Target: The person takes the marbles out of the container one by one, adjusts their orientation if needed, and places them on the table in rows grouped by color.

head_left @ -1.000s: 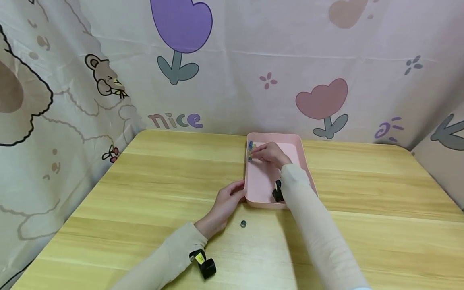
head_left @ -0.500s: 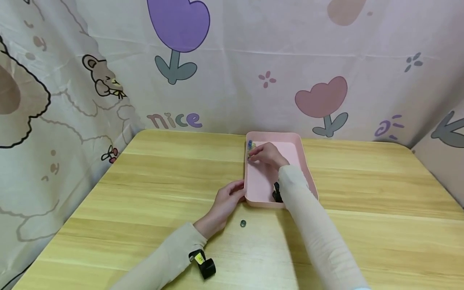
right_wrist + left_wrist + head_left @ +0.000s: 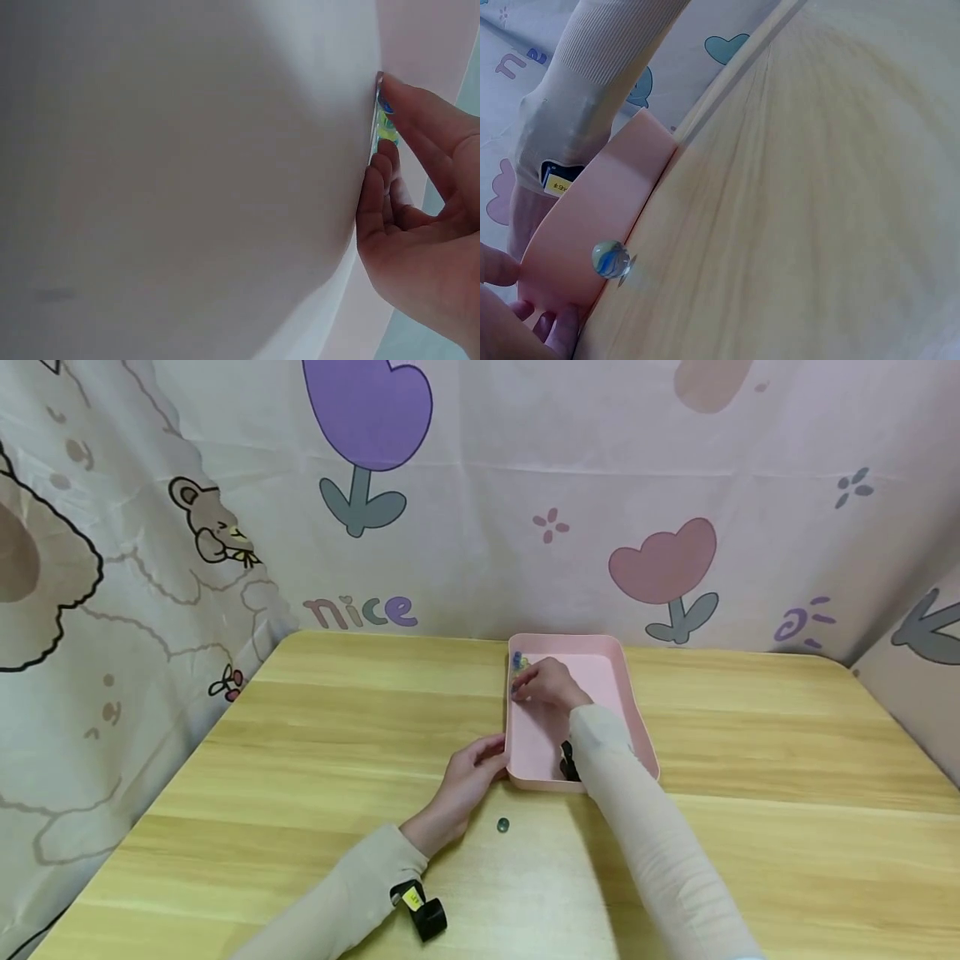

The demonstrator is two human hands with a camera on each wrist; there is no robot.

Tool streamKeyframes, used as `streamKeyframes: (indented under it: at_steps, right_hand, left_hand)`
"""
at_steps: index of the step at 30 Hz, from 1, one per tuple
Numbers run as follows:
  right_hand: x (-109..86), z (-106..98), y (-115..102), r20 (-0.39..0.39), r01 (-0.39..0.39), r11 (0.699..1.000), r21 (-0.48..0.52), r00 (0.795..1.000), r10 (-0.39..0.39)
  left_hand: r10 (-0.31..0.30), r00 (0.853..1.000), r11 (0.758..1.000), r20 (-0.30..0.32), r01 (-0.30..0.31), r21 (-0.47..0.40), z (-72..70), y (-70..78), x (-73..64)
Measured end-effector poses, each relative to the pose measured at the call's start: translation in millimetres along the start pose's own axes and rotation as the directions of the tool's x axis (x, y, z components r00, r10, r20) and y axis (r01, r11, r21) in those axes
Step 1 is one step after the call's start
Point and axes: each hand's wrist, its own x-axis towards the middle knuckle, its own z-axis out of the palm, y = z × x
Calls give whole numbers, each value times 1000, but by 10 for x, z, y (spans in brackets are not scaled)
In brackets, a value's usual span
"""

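A pink tray [image 3: 540,784] stands at the back of the table. Several glass marbles [image 3: 517,661], blue and yellow, lie in a row along its left inner wall. My right hand [image 3: 550,683] reaches into the tray. In the right wrist view, its thumb and curled fingers close around some blue and yellow-green marbles [image 3: 387,124] against the wall. My left hand [image 3: 467,774] grips the tray's front left corner from outside, thumb and fingertips against the wall. A single clear marble with a blue swirl [image 3: 611,259] rests on the table in front of the tray.
The wooden table [image 3: 360,710] runs up to a patterned cloth [image 3: 480,552] hanging behind it. A black wrist camera [image 3: 427,917] hangs below the left sleeve. Another black wrist camera [image 3: 569,762] sits under the right sleeve, low over the tray floor.
My right hand has shifted slightly left and toward the front along the marble row, its fingertips now covering the front end. The left hand and the loose marble stay in place.
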Motion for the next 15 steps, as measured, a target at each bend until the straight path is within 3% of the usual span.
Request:
streamKeyframes:
  at_steps: [4, 11, 15]
  right_hand:
    - [1, 16, 17, -7, -9, 1000, 18, 1000, 9]
    - [-41, -21, 12, -39, -69, 971, 231, 996, 80]
    - [-98, -106, -38, -19, -89, 962, 259, 995, 97]
  left_hand:
    - [-7, 1000, 1000, -2, 7, -1, 1, -5, -10]
    - [-25, 1000, 1000, -13, 25, -5, 13, -4, -1]
    - [-19, 1000, 1000, -11, 19, -2, 20, 4, -9]
